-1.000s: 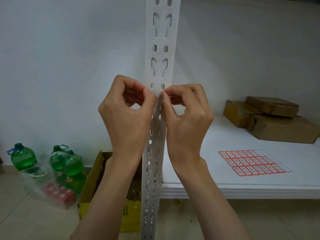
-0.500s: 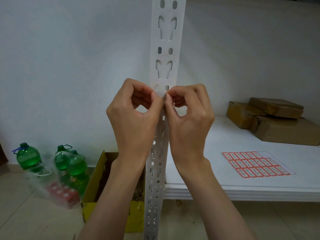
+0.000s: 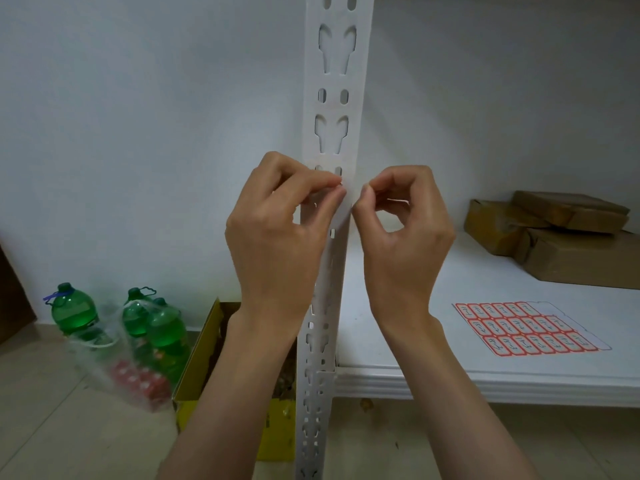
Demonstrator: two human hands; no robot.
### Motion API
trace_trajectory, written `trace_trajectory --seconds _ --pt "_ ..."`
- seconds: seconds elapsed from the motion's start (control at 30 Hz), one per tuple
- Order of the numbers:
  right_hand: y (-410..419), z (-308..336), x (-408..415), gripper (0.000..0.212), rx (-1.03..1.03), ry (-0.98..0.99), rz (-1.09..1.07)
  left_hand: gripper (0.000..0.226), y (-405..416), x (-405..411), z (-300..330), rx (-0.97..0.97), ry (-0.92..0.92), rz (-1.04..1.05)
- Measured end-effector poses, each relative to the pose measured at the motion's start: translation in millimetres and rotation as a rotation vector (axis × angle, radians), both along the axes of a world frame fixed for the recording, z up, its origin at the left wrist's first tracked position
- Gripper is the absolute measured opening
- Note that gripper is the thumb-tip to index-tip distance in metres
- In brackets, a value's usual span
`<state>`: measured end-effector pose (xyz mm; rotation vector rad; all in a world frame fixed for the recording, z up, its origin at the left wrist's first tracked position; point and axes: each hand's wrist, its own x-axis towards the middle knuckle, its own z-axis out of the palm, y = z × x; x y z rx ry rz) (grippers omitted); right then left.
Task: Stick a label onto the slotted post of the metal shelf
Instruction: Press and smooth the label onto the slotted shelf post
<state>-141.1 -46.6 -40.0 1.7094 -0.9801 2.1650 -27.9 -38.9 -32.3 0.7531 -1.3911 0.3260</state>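
Left hand [image 3: 273, 233] at 9 o'clock of white slotted metal post [image 3: 334, 133], thumb and forefinger pinched against post face. Small label itself not discernible, presumably under fingertips. Right hand [image 3: 405, 237] at 3 o'clock, fingertips pinched, contents unclear. Step: placing label; next, press flat.

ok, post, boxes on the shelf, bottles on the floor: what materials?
Post: looks like sheet metal with a matte white coat; clean punched keyhole slots, thin flat face.
Boxes: brown cardboard, dull, creased at the edges, apparently taped.
Bottles: translucent green plastic, glossy, with moulded caps; two sit in a clear thin plastic bag.
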Motion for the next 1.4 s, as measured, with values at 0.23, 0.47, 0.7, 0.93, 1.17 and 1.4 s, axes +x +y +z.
trace_trajectory --seconds 0.23,0.47,0.7,0.93,1.17,1.4 --pt "6 5 6 0.019 0.009 -0.07 0.076 0.019 3 -7 2 -0.022 -0.047 0.157" --pt "8 5 6 0.013 0.021 -0.105 0.092 0.018 0 -9 5 -0.038 -0.034 0.155" --pt "11 7 5 0.013 0.033 -0.092 0.086 0.017 -5 -14 5 0.02 -0.078 0.256" --pt "13 7 1 0.015 0.042 -0.086 0.079 0.021 -7 -19 -11 -0.001 0.057 0.134" --pt "10 6 -2 0.018 0.049 -0.097 0.08 0.018 -3 -12 -4 -0.059 0.011 0.144" --pt "14 7 0 0.017 0.059 -0.076 0.1 0.018 -7 -14 -6 -0.05 -0.03 0.194"
